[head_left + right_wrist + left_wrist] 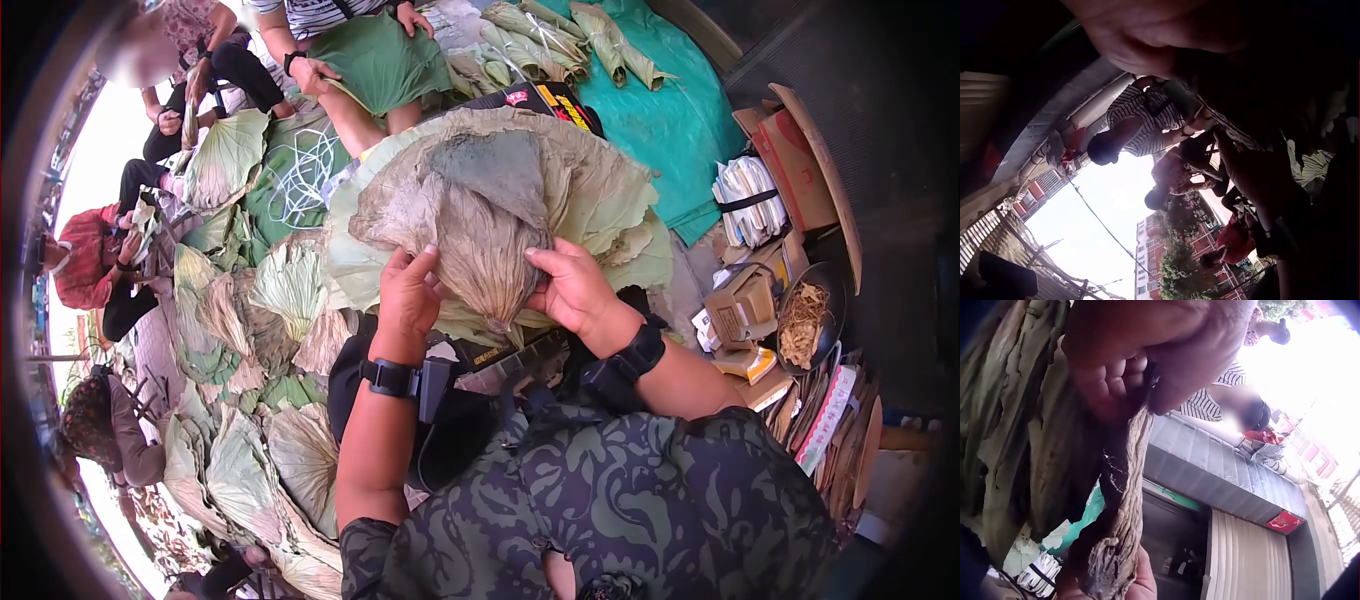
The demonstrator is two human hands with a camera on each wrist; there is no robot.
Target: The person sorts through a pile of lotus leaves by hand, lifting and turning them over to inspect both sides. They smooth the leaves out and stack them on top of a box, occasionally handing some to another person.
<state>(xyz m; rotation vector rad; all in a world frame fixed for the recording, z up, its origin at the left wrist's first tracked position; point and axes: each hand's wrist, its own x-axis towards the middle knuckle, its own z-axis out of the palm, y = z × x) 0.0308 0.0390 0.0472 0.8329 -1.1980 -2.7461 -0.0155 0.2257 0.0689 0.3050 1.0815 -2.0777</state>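
Observation:
A dried brown lotus leaf (470,235), folded into a pleated fan shape, lies in front of me with its narrow end toward my body. My left hand (408,300) pinches its left edge between thumb and fingers. On the opposite edge, the thumb and fingers of my right hand (578,292) pinch it too. A dark grey-green leaf piece (490,168) covers its far part. Wider pale green leaves (610,200) spread out underneath. In the left wrist view the wrinkled leaf edge (1125,512) runs down from the left hand (1154,350); the right wrist view is dark.
Across from me a person in a striped shirt holds a green leaf (385,65). Rolled leaf bundles (610,45) lie on a teal sheet (660,130). White string (305,175) and piled leaves (240,470) fill the left. Cardboard boxes (745,305) and a dark bowl (838,290) stand at right.

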